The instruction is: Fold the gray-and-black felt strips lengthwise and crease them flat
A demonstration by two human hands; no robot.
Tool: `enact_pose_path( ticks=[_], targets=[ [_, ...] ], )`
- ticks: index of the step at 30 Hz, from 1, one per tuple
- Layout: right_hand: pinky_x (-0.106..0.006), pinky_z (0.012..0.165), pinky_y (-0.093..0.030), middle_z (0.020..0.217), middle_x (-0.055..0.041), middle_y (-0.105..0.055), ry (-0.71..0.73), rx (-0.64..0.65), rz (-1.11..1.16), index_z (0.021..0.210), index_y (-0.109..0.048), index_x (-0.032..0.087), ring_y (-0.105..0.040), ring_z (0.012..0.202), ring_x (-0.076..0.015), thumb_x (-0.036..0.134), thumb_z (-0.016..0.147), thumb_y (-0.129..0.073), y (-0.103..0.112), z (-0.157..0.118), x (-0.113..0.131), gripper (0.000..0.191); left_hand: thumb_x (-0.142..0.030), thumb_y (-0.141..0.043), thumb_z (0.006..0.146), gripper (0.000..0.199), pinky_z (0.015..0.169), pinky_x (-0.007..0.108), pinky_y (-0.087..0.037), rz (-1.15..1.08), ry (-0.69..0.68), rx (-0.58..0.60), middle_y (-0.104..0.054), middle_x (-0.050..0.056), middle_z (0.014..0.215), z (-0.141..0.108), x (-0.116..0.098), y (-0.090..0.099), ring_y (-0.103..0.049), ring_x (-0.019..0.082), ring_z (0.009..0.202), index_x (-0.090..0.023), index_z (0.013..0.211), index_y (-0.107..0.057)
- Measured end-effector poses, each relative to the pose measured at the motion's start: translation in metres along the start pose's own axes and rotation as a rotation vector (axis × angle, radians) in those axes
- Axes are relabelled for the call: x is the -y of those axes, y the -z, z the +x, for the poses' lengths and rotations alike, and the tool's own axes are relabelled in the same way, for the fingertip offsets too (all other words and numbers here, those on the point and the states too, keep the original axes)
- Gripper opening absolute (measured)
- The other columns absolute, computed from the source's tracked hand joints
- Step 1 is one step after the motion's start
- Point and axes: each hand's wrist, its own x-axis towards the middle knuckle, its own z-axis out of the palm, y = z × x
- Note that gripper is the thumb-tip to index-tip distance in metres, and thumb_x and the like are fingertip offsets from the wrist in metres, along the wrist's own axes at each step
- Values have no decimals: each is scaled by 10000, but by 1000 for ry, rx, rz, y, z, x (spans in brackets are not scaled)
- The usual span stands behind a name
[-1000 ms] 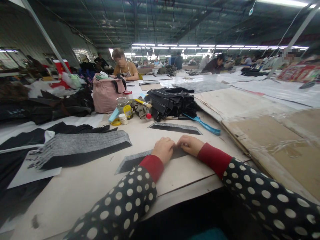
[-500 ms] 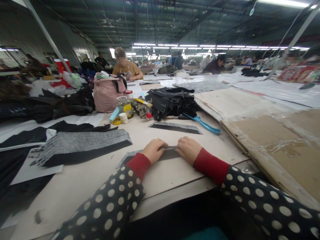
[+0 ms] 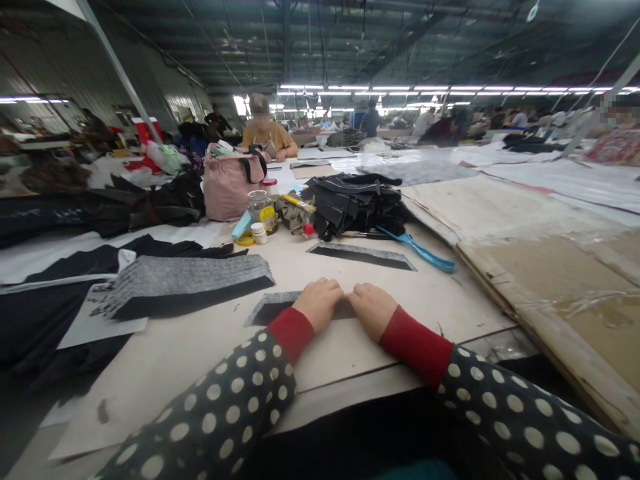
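A black fabric strip with a speckled grey edge lies on the pale board in front of me, partly covered by my hands. My left hand is closed on its upper edge, fingers curled with the tips hidden. Close beside it, my right hand pinches the same strip, and the two hands almost touch. Just beyond them lies a second grey-and-black strip, flat. To the left, a fanned stack of similar strips rests partly on a white paper sheet.
Behind the strips stand a glass jar, a small white bottle, a yellow-handled brush and a pink bag. A pile of black fabric pieces sits near a blue-handled tool. Cardboard sheets cover the right side. A co-worker sits opposite.
My hands have come closer together along the strip, the right one moving in toward the left. More of the strip's left end shows. The whole view has turned slightly left.
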Motion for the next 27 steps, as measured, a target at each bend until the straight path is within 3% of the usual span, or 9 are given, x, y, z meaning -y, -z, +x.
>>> enact_pose_path(
  ticks=[4,8,15,20,23,27],
  targets=[
    [-290,697,-363,834,-98,-546,-33,-52,19,823,-586,137,-477,790,-188,195,819,-389,0,-5,-1,205,-110,-410,776,272,807,297,-397,-147,-16,-6,-552,38,927,-8,18,1,-477,157,870,-203,977,-568],
    [-292,745,-360,847,-86,-547,-64,-80,60,848,-584,144,-475,801,-181,264,838,-383,-1,-12,-19,234,-155,-461,765,242,839,297,-390,-242,33,-58,-565,46,929,-9,30,-2,-490,158,890,-172,982,-565],
    [-290,771,-348,880,-86,-552,-188,-24,138,941,-591,149,-483,832,-179,195,789,-427,-4,-21,-57,228,-152,-438,767,235,844,300,-390,-225,81,-115,-557,31,948,25,2,-18,-481,159,910,-195,955,-572],
    [-239,826,-330,961,-65,-548,-143,-78,354,1012,-564,144,-453,923,-141,-2,665,-377,-11,-11,-51,420,-156,-427,771,230,832,295,-390,-210,83,-112,-545,21,941,31,-2,-21,-473,155,900,-214,941,-571],
    [-240,830,-332,942,-66,-544,-109,-100,376,968,-576,136,-451,907,-144,6,663,-380,-11,-7,-42,386,-162,-414,780,223,819,297,-393,-177,81,-100,-540,20,935,28,-3,-20,-470,157,893,-222,926,-573],
    [-276,806,-341,883,-90,-543,-94,-59,222,886,-592,111,-454,866,-181,44,699,-402,-6,-7,-30,275,-142,-399,778,225,776,321,-402,-68,61,-64,-535,33,931,27,-10,-16,-463,176,881,-215,897,-576]
  ],
)
